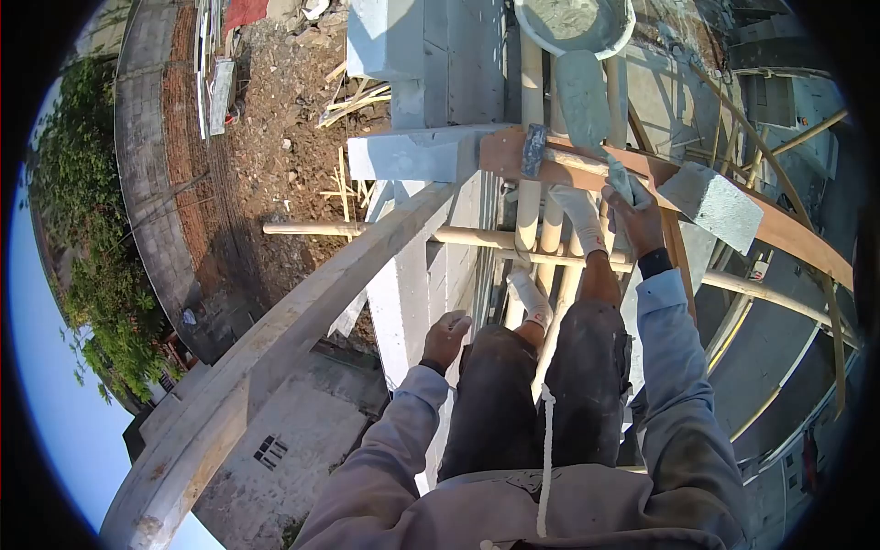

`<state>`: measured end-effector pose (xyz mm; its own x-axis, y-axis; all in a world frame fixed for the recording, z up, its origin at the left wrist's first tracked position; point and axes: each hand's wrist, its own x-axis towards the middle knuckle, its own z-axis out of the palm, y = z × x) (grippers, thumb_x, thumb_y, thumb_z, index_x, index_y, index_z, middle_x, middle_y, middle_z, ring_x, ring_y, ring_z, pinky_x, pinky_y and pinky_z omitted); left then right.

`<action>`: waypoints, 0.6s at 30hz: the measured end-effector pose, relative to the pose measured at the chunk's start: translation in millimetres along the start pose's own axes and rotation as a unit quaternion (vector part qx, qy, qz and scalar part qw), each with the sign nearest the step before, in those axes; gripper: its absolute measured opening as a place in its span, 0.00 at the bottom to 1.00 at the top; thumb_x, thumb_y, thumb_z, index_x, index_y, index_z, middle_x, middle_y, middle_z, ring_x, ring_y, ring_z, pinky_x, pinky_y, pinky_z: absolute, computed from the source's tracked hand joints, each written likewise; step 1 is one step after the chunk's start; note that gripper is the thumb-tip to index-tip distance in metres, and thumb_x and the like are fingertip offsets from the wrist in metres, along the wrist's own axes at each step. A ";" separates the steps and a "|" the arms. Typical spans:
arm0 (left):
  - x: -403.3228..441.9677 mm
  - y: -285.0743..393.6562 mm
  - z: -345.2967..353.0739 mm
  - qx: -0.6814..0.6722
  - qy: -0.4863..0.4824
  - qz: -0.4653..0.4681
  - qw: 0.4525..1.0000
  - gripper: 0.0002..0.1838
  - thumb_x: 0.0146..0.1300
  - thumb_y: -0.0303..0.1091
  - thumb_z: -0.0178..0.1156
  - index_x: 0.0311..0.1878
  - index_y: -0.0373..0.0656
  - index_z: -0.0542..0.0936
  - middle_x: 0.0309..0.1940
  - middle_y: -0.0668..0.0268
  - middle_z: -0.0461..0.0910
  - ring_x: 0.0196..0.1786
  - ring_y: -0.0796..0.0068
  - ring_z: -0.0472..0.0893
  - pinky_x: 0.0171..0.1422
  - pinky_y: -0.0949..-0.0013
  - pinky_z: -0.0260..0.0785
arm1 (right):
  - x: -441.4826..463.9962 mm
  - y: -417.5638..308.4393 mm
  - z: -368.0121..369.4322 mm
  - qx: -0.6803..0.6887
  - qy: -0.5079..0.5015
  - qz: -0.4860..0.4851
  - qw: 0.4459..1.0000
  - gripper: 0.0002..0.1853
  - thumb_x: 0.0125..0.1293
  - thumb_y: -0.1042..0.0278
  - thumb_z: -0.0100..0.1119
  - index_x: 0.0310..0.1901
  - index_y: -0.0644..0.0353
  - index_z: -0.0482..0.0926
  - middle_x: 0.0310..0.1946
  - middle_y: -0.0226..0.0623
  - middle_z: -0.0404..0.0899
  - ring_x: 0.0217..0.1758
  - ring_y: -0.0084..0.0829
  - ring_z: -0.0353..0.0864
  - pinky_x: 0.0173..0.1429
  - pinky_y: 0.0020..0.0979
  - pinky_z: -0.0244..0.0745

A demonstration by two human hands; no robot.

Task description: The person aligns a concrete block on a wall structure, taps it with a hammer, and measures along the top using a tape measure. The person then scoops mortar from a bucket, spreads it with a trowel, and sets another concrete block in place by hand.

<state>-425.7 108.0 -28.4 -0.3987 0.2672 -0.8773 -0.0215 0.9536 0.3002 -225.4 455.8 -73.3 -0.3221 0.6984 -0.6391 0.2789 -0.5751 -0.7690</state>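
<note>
My right hand is closed round the handle of a trowel, whose mortar-coated blade points up toward a white bucket of grey mortar. Beside that hand a hammer lies on a brown plank, its wooden handle reaching toward my fingers. To the right, a light grey block piece rests on the same plank. My left hand is near the white block wall, its fingers partly curled with the thumb apart, and nothing shows in it.
Bamboo poles run under my feet and cross sideways. A long timber beam slants from lower left to the wall. Rubble ground lies far below at left, with a paved road below at right.
</note>
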 end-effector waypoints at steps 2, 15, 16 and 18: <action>1.5 -32.4 -16.7 0.025 0.038 0.014 0.999 0.23 0.60 0.47 0.57 0.49 0.36 0.78 0.43 0.52 0.81 0.48 0.58 0.80 0.53 0.64 0.70 | -50.7 31.2 -1.4 0.006 -0.033 0.022 0.999 0.14 0.57 0.68 0.63 0.44 0.61 0.76 0.22 0.28 0.74 0.20 0.19 0.72 0.22 0.24 0.69; -40.3 -99.7 -86.7 0.065 0.151 0.115 0.980 0.23 0.59 0.49 0.58 0.46 0.38 0.80 0.39 0.55 0.82 0.43 0.62 0.81 0.49 0.65 0.71 | -134.4 69.7 78.8 -0.356 -0.220 0.025 0.908 0.32 0.43 0.49 0.70 0.45 0.67 0.80 0.39 0.52 0.82 0.44 0.41 0.82 0.50 0.35 0.75; -48.6 -90.7 -87.2 0.068 0.158 0.117 0.978 0.23 0.59 0.50 0.57 0.47 0.39 0.80 0.42 0.53 0.82 0.47 0.59 0.81 0.53 0.64 0.71 | -134.3 55.9 89.8 -0.352 -0.258 0.041 0.899 0.34 0.43 0.48 0.70 0.46 0.68 0.79 0.41 0.53 0.81 0.45 0.43 0.81 0.51 0.36 0.74; -52.6 -85.0 -86.2 0.052 0.197 0.151 0.967 0.24 0.59 0.51 0.57 0.48 0.40 0.79 0.43 0.54 0.81 0.48 0.59 0.80 0.54 0.63 0.70 | -113.3 71.7 113.0 -0.371 -0.279 0.045 0.885 0.38 0.41 0.46 0.70 0.48 0.71 0.77 0.44 0.54 0.80 0.48 0.45 0.80 0.53 0.36 0.73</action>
<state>-481.9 0.9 24.5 -0.6917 0.4817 -0.5381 0.2342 0.8544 0.4638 -271.1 287.4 -57.1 -0.6065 0.2263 -0.7622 0.7769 -0.0349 -0.6286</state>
